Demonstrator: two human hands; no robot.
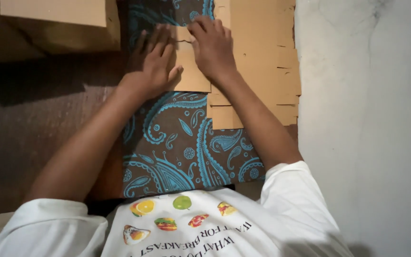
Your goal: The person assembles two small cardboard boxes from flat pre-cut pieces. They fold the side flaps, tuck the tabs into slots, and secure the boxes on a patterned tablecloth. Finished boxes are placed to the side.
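A single camera, worn on the person's head, looks almost straight down. It sits close above the body, so the white shirt [215, 228] fills the bottom edge and both forearms run up toward the top of the frame. The view reaches only as far as the cardboard pieces [258, 57] on the patterned cloth [181, 138], with pale wall [367, 119] along the right.

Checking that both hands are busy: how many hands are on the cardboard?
2: the left hand lies flat on the small cardboard piece, and the right hand presses its top edge.
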